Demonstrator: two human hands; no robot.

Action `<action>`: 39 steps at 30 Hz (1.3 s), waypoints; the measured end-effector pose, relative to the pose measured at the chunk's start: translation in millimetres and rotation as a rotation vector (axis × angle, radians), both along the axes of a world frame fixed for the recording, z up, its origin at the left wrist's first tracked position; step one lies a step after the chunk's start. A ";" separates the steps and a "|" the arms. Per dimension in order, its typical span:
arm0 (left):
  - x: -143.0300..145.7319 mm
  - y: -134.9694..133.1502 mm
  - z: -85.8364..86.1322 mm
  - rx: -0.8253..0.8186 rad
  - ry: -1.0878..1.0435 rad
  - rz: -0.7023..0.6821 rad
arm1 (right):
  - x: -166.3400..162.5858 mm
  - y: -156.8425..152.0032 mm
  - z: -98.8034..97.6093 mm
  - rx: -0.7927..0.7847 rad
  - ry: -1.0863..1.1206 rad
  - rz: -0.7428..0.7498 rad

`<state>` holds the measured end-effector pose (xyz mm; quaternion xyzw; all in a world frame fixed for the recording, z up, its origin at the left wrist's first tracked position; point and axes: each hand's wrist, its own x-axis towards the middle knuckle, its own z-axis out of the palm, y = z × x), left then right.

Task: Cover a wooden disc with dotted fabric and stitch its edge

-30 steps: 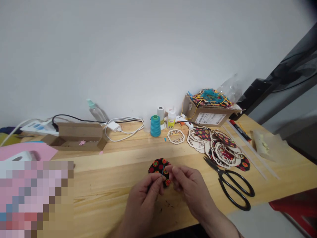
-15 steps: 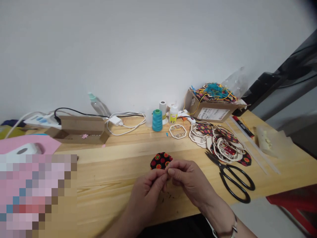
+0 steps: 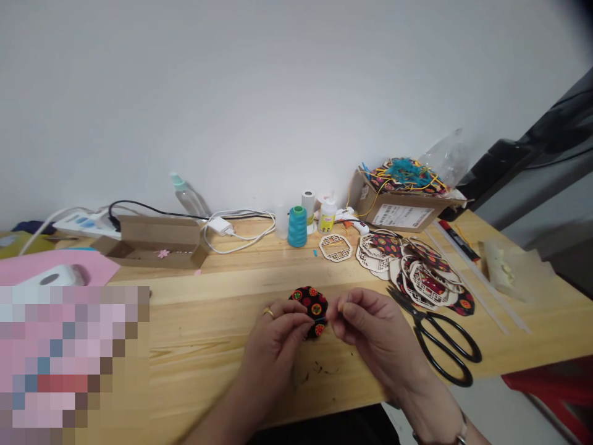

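Between my hands is a small rounded black fabric piece (image 3: 315, 308) with red, orange and green flower-like prints. My left hand (image 3: 280, 334), a ring on one finger, is closed with thumb and fingertips pinched at the piece's lower left side, covering part of it. Just to the right, my right hand (image 3: 370, 318) is closed in a pinch, its fingertips slightly apart from the fabric. What it holds, if anything, is too fine to make out. Dark snippets (image 3: 317, 369) lie on the wooden table below the hands.
Black-handled scissors (image 3: 445, 340) lie right of my right hand, beside a pile of wooden lattice frames and printed pieces (image 3: 428, 275). Behind stand a teal thread cone (image 3: 297, 227), a glue bottle (image 3: 327, 216) and a filled cardboard box (image 3: 398, 207). An open carton (image 3: 162, 247) sits left.
My hands have drawn apart: the right hand moved right, away from the left fingertips. More of the fabric piece now shows between them. The view has shifted slightly.
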<state>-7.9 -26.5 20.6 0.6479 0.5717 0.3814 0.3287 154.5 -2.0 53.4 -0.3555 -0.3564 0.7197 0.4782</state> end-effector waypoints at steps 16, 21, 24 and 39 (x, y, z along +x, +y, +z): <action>10.3 -23.8 31.5 -0.910 -1.032 -0.091 | 3.6 -20.0 11.6 0.294 -0.319 0.198; 7.3 -11.6 22.4 -0.830 -1.025 0.008 | 3.3 -31.5 4.4 0.725 -0.583 0.468; 5.5 -4.0 26.4 -0.824 -0.991 0.052 | 1.4 -32.2 -4.5 0.859 -0.663 0.576; 6.9 18.6 23.4 -0.674 -1.078 0.155 | 0.0 -29.5 -35.5 0.995 -0.698 0.721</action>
